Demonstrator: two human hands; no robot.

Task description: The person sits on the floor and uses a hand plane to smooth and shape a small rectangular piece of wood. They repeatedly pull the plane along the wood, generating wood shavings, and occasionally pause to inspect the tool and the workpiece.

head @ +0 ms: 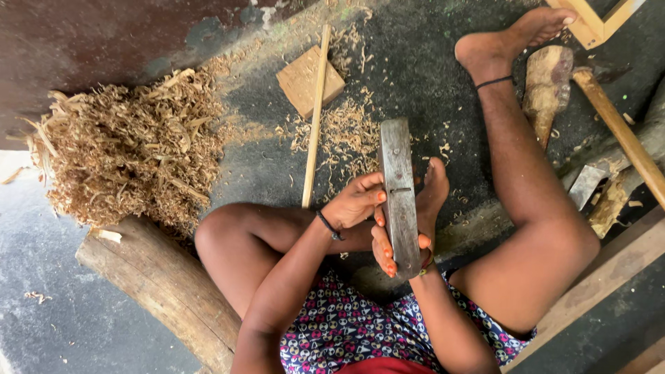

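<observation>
**Both hands on a grey hand plane, held over the lap**

A person sits on the floor [415,62] with bare legs folded, seen from above. The long, narrow grey hand plane [400,194] runs lengthwise away from the body, its sole turned up toward the camera, with a small slot across its middle. The right hand [388,249] grips the near end from below; its fingers [383,253] curl up around the left edge and a fingertip shows at the right edge, so they are closed on the tool. The left hand [357,201] comes in from the side, its fingers [370,181] bent and pressing against the left edge of the plane near the slot. Directly behind the plane, touching or just beside it, is the sole of the person's foot [435,190].

To the left of the hands a thin pale wooden stick [315,118] lies on the floor, crossing over a small square wooden block [299,82]. Loose shavings are scattered between the stick and the plane. Further left is a big pile of wood shavings [131,149], and a thick log [166,291] lies beside the left knee. To the right, past the other leg, are a rough wooden stump [546,86], a long wooden handle [620,131] and a small flat metal blade [587,185].
</observation>
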